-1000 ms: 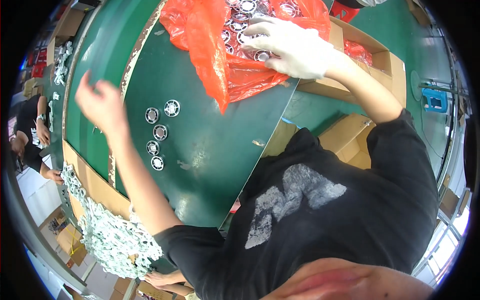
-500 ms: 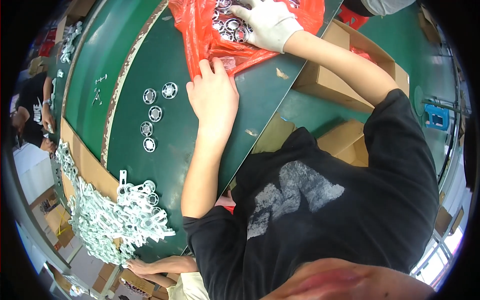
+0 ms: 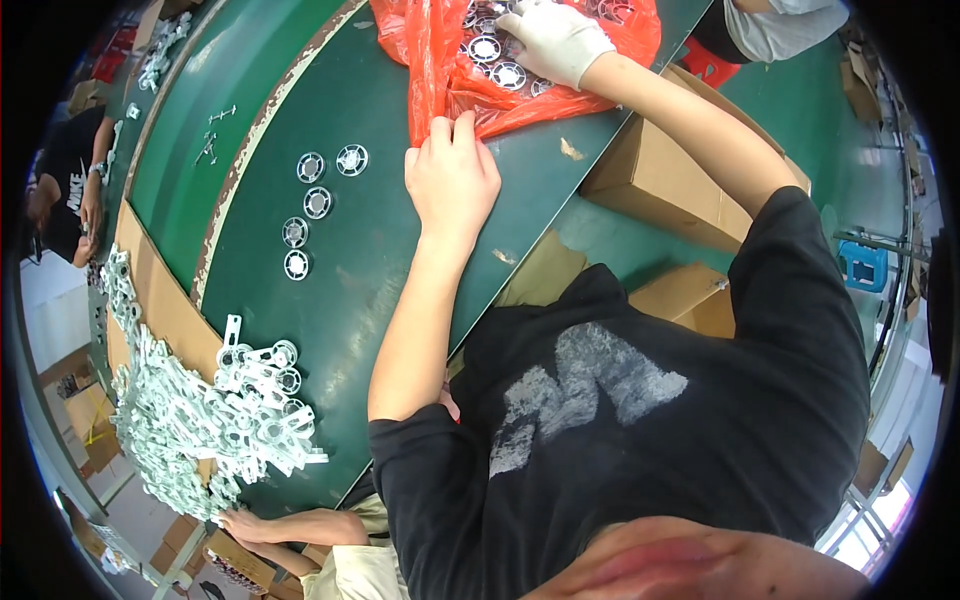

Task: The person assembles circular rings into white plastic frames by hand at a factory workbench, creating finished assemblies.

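Note:
My left hand [image 3: 453,185], bare, is closed on the near edge of a red plastic bag [image 3: 430,75] at the top of the table. Inside the bag lies a pile of shiny round metal parts with spoked rims [image 3: 508,75]. My right hand [image 3: 562,42] wears a white glove and reaches into the bag, its fingers apart among the round parts. No part shows clearly gripped in it. Left of my left hand, several like round parts [image 3: 317,203] lie singly on the green table [image 3: 370,290].
A heap of pale metal parts [image 3: 220,410] covers the table's lower left, by a cardboard strip [image 3: 175,310]. Another person's hand [image 3: 243,525] touches the heap. Cardboard boxes [image 3: 665,165] stand at the table's right edge. One person works at far left, another at top right.
The view has shifted a little, so the table things sit further up. Round parts in the bag lie differently around my right glove. My left hand keeps its hold on the bag edge.

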A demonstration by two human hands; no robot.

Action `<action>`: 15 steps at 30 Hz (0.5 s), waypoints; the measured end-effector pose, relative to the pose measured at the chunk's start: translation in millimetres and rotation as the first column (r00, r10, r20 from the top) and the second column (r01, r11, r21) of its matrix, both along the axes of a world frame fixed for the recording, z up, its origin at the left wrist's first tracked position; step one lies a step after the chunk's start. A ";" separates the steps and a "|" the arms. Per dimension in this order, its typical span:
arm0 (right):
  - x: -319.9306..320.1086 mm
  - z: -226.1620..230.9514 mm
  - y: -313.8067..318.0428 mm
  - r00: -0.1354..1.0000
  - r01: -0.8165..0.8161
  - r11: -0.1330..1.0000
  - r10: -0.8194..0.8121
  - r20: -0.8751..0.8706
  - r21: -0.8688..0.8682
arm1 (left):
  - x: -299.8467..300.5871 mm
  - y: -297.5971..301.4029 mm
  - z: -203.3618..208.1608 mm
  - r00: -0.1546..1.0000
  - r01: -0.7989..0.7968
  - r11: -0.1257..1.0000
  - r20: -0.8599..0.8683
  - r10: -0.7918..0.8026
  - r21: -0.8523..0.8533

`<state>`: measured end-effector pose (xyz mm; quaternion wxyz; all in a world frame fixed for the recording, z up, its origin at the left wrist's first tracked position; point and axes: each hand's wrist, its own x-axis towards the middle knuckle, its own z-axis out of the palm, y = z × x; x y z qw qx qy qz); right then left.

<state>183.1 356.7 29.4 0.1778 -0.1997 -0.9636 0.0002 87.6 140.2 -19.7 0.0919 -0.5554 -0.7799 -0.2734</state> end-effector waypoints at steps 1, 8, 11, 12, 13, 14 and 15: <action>-2.5 -1.7 3.7 1.000 -0.010 0.999 0.009 0.011 0.035 | 0.5 0.3 0.3 1.000 -0.001 1.000 0.001 0.001 0.005; -3.4 17.6 -31.0 0.999 0.029 0.967 -0.023 -0.027 0.255 | 1.5 -14.4 14.2 0.994 -0.097 0.988 -0.066 0.089 -0.118; -8.9 10.5 -26.0 0.920 -0.349 0.900 0.382 -0.090 0.260 | 1.8 -14.6 15.5 0.995 -0.031 0.999 -0.091 0.029 -0.016; -12.6 3.8 -25.6 0.950 -0.311 0.949 0.308 0.059 0.058 | 2.1 -13.7 17.1 0.995 0.016 0.994 -0.101 -0.005 0.109; -14.8 -3.9 -23.9 0.950 -0.309 0.949 0.306 0.060 0.057 | 2.6 -13.0 19.3 0.995 0.018 0.994 -0.100 -0.007 0.109; -16.8 -10.9 -22.5 0.947 -0.322 0.942 0.319 0.042 0.097 | 3.2 -12.2 22.2 0.993 0.079 0.979 -0.096 -0.061 0.187; -21.0 -11.9 -24.5 0.940 -0.340 0.931 0.340 0.024 0.137 | 3.4 -12.6 24.3 0.989 0.131 0.956 -0.096 -0.109 0.263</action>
